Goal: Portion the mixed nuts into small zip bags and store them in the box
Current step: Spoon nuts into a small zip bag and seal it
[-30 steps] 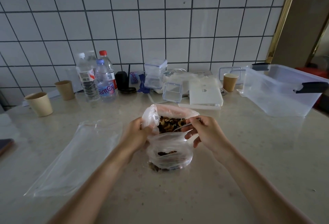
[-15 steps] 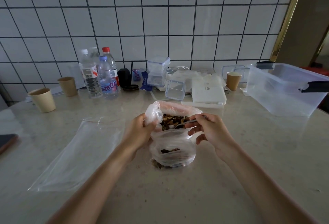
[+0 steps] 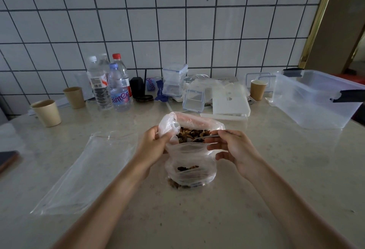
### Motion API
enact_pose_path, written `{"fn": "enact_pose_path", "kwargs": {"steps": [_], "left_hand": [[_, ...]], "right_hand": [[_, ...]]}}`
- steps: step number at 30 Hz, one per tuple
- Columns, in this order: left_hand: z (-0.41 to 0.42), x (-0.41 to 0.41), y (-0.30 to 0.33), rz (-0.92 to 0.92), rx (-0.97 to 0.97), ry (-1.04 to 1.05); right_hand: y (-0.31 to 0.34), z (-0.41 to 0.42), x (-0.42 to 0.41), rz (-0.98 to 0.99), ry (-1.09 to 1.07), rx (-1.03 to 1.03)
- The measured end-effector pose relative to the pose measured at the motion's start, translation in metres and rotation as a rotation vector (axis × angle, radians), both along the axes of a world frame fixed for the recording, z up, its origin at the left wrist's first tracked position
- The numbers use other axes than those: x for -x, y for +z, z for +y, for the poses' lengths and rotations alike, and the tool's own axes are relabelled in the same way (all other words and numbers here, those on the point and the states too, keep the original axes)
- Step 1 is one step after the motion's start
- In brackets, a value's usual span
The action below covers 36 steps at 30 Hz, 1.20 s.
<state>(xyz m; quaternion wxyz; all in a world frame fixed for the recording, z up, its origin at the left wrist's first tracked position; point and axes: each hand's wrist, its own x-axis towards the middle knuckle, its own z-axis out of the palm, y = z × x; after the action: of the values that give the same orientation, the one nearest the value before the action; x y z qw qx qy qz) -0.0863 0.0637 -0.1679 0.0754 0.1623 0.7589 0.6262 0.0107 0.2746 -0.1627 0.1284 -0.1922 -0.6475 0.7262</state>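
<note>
Clearly thin clear plastic nut bag (image 3: 189, 124) limp, slippery: left hand (image 3: 153, 146) pinches its rim; right hand (image 3: 233, 150) fingers grip metal spoon (image 3: 205, 137); small zip bag (image 3: 190, 161) floppy.

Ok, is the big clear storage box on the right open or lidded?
Open. The storage box has no lid on its rim, and its inside looks empty: no bags are stored yet.

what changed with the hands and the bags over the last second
Very little. The right hand has kept holding the spoon at the mouth of the big nut bag; the left hand has kept gripping its edge. The small zip bag in front has stayed low on nuts.
</note>
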Motion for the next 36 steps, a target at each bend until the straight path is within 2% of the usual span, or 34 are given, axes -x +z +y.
{"fn": "enact_pose_path", "kwargs": {"steps": [6, 14, 21, 25, 29, 32, 36], "left_hand": [[-0.006, 0.002, 0.008, -0.026, 0.033, 0.013], [-0.033, -0.011, 0.020, 0.277, 0.454, 0.141], [-0.041, -0.041, 0.008, 0.201, 0.606, -0.093], [-0.036, -0.049, 0.007, 0.156, 0.476, -0.093], [-0.032, -0.052, 0.011, 0.096, 0.363, -0.100], [-0.034, -0.053, 0.011, 0.066, 0.324, -0.122], [-0.039, -0.051, 0.006, 0.104, 0.325, -0.111]], "right_hand": [[0.010, 0.005, -0.004, 0.075, -0.060, 0.028], [0.034, 0.007, -0.016, 0.180, -0.041, -0.043], [0.041, 0.006, -0.027, 0.197, 0.110, -0.183], [0.043, 0.004, -0.029, 0.165, 0.230, -0.343], [0.043, 0.000, -0.030, 0.271, 0.330, -0.568], [0.044, -0.001, -0.032, 0.377, 0.422, -0.703], [0.043, 0.001, -0.032, 0.401, 0.456, -0.801]]}}
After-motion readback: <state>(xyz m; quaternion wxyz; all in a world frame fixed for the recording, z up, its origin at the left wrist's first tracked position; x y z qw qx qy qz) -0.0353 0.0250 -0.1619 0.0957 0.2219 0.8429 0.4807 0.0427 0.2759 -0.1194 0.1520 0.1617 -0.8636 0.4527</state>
